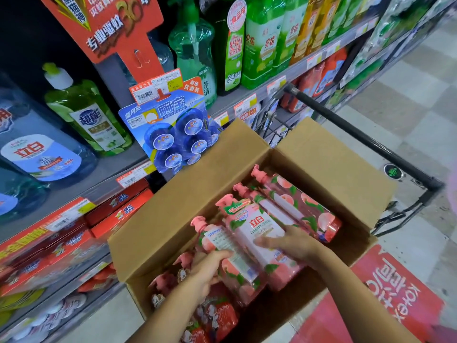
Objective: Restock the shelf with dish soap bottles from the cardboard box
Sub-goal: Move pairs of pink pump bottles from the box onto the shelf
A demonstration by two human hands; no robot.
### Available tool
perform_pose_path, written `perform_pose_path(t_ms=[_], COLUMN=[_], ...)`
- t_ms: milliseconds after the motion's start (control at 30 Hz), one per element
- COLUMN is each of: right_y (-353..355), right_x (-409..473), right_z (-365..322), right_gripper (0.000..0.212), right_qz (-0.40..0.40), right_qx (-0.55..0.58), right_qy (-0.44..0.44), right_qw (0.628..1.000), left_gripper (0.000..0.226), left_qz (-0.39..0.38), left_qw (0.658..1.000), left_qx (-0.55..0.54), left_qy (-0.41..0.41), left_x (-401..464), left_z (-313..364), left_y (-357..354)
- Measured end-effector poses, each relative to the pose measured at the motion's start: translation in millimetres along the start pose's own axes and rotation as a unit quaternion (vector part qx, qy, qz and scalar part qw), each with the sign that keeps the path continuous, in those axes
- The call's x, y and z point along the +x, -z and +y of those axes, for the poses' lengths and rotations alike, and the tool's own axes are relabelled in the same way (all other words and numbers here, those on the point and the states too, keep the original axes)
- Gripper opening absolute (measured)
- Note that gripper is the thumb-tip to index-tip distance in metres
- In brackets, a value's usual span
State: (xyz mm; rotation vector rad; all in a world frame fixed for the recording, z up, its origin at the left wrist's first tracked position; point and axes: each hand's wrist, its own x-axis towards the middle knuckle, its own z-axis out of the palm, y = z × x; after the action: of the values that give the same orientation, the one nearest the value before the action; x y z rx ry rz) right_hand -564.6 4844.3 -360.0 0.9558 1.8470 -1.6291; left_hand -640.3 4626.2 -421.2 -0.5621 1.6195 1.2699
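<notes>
An open cardboard box (188,194) sits in front of me, holding several pink peach-patterned dish soap bottles with pump tops. My left hand (210,268) grips one bottle (222,246) lying on its side, label back upward. My right hand (291,243) rests on and grips the neighbouring bottle (254,226), whose front label faces up. Two more bottles (296,201) lie further back in the box. Strawberry-print packs (217,315) fill the near end of the box. The shelf (247,97) runs along the left.
The box rests on a black trolley with a handle bar (358,134) at the right. Shelves carry green and blue soap bottles (89,115), a hanging blue toilet-block pack (175,134) and red boxes (49,243). A red floor sticker (385,293) lies lower right on the tiles.
</notes>
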Motion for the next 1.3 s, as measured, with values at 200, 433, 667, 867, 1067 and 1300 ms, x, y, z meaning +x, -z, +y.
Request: perform_pose_path(t_ms=[200, 433, 667, 867, 1067, 1300], right_y=[-8.8, -38.2, -63.6, -74.8, -96.1, -147.4], right_x=[-21.5, -36.1, -37.8, -44.5, -60.0, -95.8], right_z=[8.6, -10.0, -33.0, -44.9, -53.0, -81.6], right_gripper=[0.039, 0.021, 0.02, 0.024, 0.049, 0.07], right_qz=[0.001, 0.027, 0.022, 0.016, 0.045, 0.028], right_qx=[0.05, 0.119, 0.137, 0.138, 0.125, 0.122], right_qy=[0.066, 0.142, 0.193, 0.22, 0.238, 0.28], right_qw=[0.997, 0.982, 0.971, 0.966, 0.962, 0.952], left_gripper=[0.07, 0.062, 0.04, 0.031, 0.035, 0.09], left_qz=[0.028, -0.054, -0.075, -0.064, -0.079, -0.097], left_qw=[0.993, 0.979, 0.947, 0.92, 0.91, 0.894], left_qx=[0.068, -0.142, -0.263, -0.317, -0.345, -0.336], left_qy=[-0.094, -0.139, -0.17, -0.221, -0.218, -0.281], left_x=[-25.4, -53.3, -84.2, -96.5, -102.9, -148.1], left_z=[-4.8, 23.2, 40.8, 37.1, 18.5, 13.1], left_y=[29.2, 51.1, 64.2, 83.5, 109.2, 151.9])
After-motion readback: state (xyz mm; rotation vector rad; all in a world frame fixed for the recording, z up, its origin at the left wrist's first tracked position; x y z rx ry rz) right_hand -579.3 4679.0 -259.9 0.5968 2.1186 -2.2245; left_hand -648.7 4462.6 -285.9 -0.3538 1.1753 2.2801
